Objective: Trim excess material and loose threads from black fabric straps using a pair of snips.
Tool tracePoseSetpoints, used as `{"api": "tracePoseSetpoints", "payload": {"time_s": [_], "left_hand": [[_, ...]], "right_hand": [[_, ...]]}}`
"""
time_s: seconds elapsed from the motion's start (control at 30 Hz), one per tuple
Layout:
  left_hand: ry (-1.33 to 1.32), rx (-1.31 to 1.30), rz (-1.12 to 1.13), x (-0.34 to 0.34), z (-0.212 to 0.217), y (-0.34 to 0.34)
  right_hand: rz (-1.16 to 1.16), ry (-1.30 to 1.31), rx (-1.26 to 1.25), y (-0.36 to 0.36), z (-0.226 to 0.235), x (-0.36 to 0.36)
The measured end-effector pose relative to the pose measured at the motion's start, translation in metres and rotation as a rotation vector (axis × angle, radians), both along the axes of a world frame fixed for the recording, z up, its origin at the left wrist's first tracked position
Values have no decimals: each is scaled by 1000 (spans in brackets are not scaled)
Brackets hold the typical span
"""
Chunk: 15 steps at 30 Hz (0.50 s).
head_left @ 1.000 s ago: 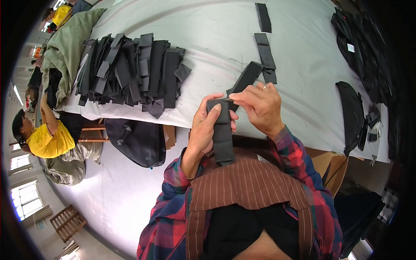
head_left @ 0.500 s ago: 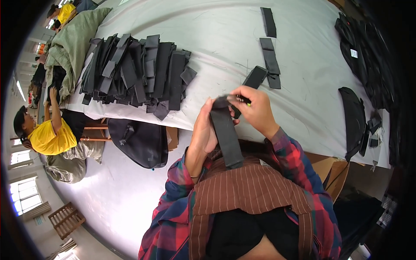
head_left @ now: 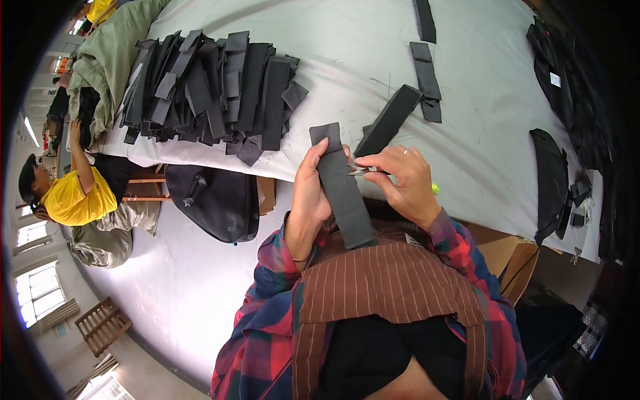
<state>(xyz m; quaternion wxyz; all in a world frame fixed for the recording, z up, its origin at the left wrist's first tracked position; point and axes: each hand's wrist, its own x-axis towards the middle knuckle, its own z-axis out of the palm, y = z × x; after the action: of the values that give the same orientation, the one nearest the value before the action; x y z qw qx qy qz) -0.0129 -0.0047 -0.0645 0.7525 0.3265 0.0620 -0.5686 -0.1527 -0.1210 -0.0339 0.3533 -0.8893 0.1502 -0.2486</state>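
My left hand (head_left: 312, 183) grips a dark grey fabric strip (head_left: 345, 193), thumb on its face. The strip slants down toward my apron, its upper end standing above the thumb. In my right hand (head_left: 405, 175), thumb and fingers pinch what look like small metal thread snips (head_left: 358, 171). Their pointed tips are at the strip's right edge; a yellow-green bit shows below the hand. Just beyond my hands another dark strip (head_left: 390, 120) lies on the white-covered table (head_left: 333, 80).
A large heap of dark fabric strips (head_left: 213, 93) covers the table's left part. More strips (head_left: 427, 77) lie at the far right. Black bags (head_left: 550, 180) sit along the right edge. A cardboard box (head_left: 513, 263) stands below the table edge. At left, a person in yellow (head_left: 80, 200) works beside green cloth.
The strip's upper end, folded over before, now stands straight. My right hand has moved lower, and the metal tips now show at the strip's edge. The view has shifted slightly.
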Motion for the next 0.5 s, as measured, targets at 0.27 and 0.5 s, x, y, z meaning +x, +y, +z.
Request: {"api": "tracePoseSetpoints", "payload": {"time_s": [0.27,0.5], "left_hand": [[17,-5,13,-8,20,0],[-36,-19,5,-7,16,3]], "right_hand": [[-99,-74,-76,14,-5,4],[32,-182,1209,21,-12,0]]}}
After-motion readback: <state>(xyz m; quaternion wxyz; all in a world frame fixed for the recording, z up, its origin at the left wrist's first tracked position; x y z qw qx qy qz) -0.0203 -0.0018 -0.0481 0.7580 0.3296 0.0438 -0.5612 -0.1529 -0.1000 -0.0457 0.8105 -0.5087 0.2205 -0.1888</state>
